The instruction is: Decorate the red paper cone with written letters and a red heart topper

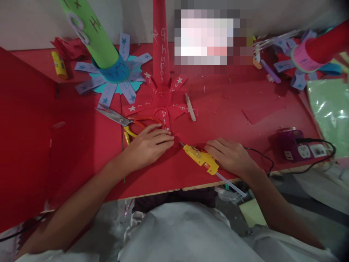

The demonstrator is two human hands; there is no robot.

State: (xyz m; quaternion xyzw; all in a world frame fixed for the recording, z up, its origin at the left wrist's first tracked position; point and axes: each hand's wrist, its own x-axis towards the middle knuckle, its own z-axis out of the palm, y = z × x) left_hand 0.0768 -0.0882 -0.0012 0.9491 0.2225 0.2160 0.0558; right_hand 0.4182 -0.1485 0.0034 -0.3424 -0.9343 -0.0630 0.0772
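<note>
My left hand lies palm down on the red table, fingers stretched out and partly over the handles of the orange-handled scissors. Its fingertips rest close to the front strip of a red paper craft, a tall tube with star-marked strips fanned around its base. Beside the yellow glue gun, my right hand rests with its fingers extended, not wrapped around the gun. The gun lies on its side, its nozzle pointing toward my left hand; a clear glue stick sticks out behind. Yellow-handled pliers lie partly under the scissors.
A green paper tube stands on a blue strip base at back left, near a yellow glue stick tube. A white pencil-like stick lies mid-table. A purple power socket with cables sits at right, near another red tube craft.
</note>
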